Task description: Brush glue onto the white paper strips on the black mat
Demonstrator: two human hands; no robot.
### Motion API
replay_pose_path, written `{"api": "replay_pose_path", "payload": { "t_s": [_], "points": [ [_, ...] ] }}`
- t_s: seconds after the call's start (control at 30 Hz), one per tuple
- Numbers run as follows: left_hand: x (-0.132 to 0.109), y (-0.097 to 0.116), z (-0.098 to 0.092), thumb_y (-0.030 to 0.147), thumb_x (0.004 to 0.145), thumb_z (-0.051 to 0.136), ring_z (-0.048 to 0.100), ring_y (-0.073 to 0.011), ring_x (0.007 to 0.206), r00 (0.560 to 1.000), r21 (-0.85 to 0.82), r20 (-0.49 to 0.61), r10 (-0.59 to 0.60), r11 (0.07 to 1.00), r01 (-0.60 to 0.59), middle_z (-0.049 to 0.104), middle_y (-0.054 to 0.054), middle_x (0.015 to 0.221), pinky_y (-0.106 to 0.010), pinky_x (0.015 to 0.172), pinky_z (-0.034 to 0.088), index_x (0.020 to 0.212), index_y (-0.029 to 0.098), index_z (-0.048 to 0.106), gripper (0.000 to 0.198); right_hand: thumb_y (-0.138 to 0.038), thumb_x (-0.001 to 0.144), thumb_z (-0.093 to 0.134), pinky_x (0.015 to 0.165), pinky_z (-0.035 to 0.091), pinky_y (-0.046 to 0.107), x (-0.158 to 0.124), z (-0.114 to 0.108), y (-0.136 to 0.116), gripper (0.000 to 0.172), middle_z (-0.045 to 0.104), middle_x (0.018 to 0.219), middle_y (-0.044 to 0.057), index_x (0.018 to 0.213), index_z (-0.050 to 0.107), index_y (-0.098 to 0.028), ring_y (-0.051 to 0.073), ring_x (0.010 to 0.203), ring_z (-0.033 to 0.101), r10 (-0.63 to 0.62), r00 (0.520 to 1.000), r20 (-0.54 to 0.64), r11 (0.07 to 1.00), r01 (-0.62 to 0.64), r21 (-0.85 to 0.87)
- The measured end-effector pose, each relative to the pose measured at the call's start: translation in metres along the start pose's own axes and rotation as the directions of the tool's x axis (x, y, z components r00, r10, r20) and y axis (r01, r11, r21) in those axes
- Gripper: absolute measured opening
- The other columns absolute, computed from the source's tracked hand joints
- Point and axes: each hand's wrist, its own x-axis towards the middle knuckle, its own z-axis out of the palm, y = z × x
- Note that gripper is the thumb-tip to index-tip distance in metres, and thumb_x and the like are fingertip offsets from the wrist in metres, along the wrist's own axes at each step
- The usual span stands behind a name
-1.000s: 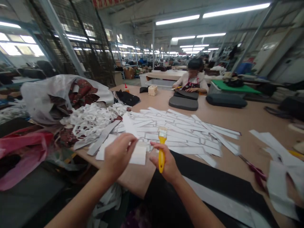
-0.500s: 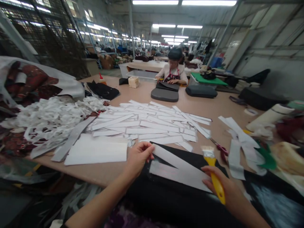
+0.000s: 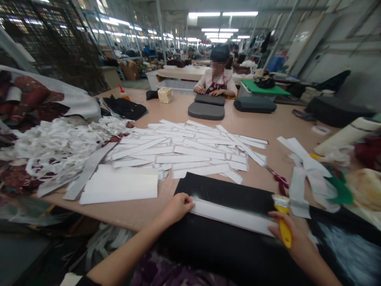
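My left hand [image 3: 178,208] rests on the near-left end of a long white strip [image 3: 232,217], which lies flat on a black sheet [image 3: 223,194] at the table's near edge. My right hand [image 3: 290,234] grips a flat brush with a yellow handle [image 3: 285,229]. Its pale bristles [image 3: 279,201] point away from me, just past the strip's right end. The black sheet continues under my forearms. Beyond it, several white strips [image 3: 184,151] lie scattered in a loose layer.
A stack of white sheets [image 3: 119,184] and a grey strip [image 3: 89,171] lie left of the black sheet. Red-handled scissors [image 3: 278,177] sit to the right. White cut scraps [image 3: 62,151] heap at left. A co-worker [image 3: 216,75] sits across the wooden table [image 3: 178,109].
The white strips in my left hand's reach, angled apart before, now show as one strip flat along the black sheet. My right hand and brush moved right, and the view turned slightly.
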Motion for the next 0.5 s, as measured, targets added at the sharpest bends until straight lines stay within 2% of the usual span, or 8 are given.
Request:
{"api": "replay_pose_path", "payload": {
  "t_s": [0.17, 0.33, 0.5],
  "points": [
    [0.0027, -0.0025, -0.0002, 0.028, 0.069, 0.057, 0.051, -0.0129, 0.06, 0.999, 0.057, 0.028, -0.03, 0.998, 0.028, 0.056, 0.001, 0.062, -0.023, 0.055, 0.033, 0.064, 0.016, 0.058, 0.013, -0.049, 0.067, 0.053, 0.065, 0.049, 0.031, -0.0022, 0.0056, 0.0056, 0.04, 0.063, 0.078, 0.005, 0.095, 0.058, -0.021, 0.023, 0.072, 0.063, 0.084, 0.995, 0.054, 0.996, -0.086, 0.031],
    [0.0016, -0.0022, 0.001, 0.029, 0.07, 0.055, 0.053, -0.014, 0.062, 1.0, 0.101, 0.015, -0.028, 0.995, 0.026, 0.058, -0.001, 0.065, -0.023, 0.055, 0.033, 0.065, 0.016, 0.058, 0.014, -0.048, 0.067, 0.055, 0.063, 0.05, 0.033, -0.0013, 0.0092, 0.0076, 0.039, 0.063, 0.079, 0.005, 0.095, 0.057, -0.022, 0.023, 0.071, 0.064, 0.073, 0.995, 0.063, 0.995, -0.077, 0.065],
    [-0.0043, 0.003, 0.0046, 0.027, 0.072, 0.052, 0.052, -0.0153, 0.064, 1.0, 0.157, -0.017, 0.016, 0.988, -0.013, 0.057, -0.002, 0.066, -0.024, 0.058, 0.032, 0.064, 0.017, 0.055, 0.013, -0.045, 0.072, 0.051, 0.06, 0.05, 0.033, -0.0072, 0.0107, -0.0001, 0.036, 0.063, 0.073, 0.003, 0.098, 0.055, -0.021, 0.021, 0.062, 0.062, 0.066, 0.996, 0.055, 0.998, -0.067, 0.014]
  ]
}}
